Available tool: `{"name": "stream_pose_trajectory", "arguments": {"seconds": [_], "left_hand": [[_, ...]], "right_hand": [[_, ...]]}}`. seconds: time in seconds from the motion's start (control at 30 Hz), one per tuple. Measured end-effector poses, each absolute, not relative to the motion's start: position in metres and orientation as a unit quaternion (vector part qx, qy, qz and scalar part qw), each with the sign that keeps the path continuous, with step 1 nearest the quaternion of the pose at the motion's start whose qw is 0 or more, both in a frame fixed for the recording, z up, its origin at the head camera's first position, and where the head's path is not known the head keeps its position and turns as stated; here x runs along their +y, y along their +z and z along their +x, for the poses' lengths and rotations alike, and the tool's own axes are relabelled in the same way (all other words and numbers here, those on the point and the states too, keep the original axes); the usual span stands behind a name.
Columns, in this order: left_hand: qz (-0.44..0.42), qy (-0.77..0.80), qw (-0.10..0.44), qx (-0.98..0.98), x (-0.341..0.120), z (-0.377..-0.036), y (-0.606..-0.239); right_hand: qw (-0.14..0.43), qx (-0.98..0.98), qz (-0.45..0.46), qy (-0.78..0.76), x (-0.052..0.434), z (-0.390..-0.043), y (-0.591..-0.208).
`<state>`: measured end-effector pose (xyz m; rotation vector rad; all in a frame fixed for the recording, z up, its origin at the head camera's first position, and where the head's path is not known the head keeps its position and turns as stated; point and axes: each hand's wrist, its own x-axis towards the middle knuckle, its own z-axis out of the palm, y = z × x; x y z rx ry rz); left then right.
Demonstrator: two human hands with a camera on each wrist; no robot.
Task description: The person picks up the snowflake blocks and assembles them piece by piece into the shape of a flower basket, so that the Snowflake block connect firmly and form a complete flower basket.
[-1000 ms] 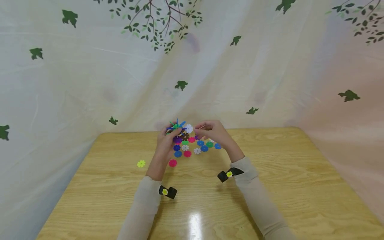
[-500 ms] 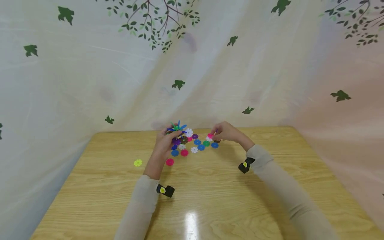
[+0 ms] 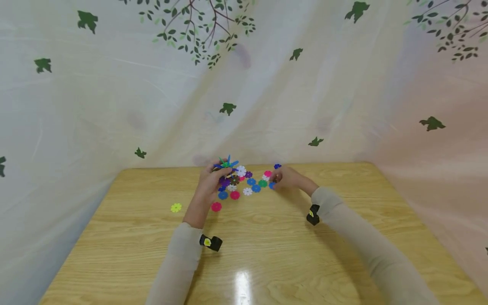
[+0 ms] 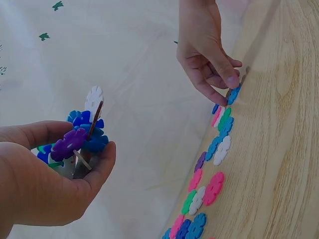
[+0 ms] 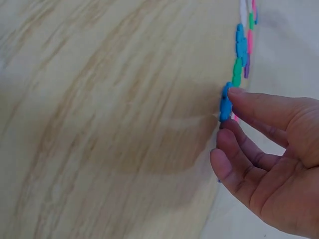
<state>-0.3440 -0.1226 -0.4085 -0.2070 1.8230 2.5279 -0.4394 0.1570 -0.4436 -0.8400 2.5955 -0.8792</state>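
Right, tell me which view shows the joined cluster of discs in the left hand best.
The left wrist view: the cluster fills the frame close up, held in the left hand, its purple, blue and white discs distinct. The head view shows it small and far. The right wrist view misses it.

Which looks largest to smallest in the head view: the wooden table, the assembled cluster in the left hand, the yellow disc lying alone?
1. Wooden table, by far the largest.
2. Assembled cluster, held in the left hand.
3. Yellow disc, the smallest, though it lies nearer the camera than the cluster.
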Motion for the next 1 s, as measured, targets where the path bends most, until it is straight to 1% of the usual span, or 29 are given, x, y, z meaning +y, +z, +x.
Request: {"name": "stream_pose_trajectory", "arguments": {"seconds": [0.2, 0.5, 0.63, 0.87, 1.0], "left_hand": [[-0.068, 0.807, 0.011, 0.587, -0.122, -0.346, -0.409], [-0.069, 0.807, 0.019, 0.586, -0.124, -0.349, -0.409], [-0.068, 0.808, 0.021, 0.584, -0.125, -0.35, -0.409], [-0.07, 0.811, 0.023, 0.58, -0.125, -0.351, -0.41], [-0.069, 0.811, 0.019, 0.581, -0.125, -0.352, -0.412]], "right_hand": [[0.139, 0.909, -0.27, -0.284, 0.158, -0.439, -0.447], [0.163, 0.902, -0.272, -0.294, 0.159, -0.434, -0.443], [0.163, 0.897, -0.281, -0.301, 0.157, -0.43, -0.44], [0.164, 0.872, -0.268, -0.375, 0.149, -0.427, -0.432], [0.147, 0.846, -0.274, -0.434, 0.139, -0.423, -0.417]]}}
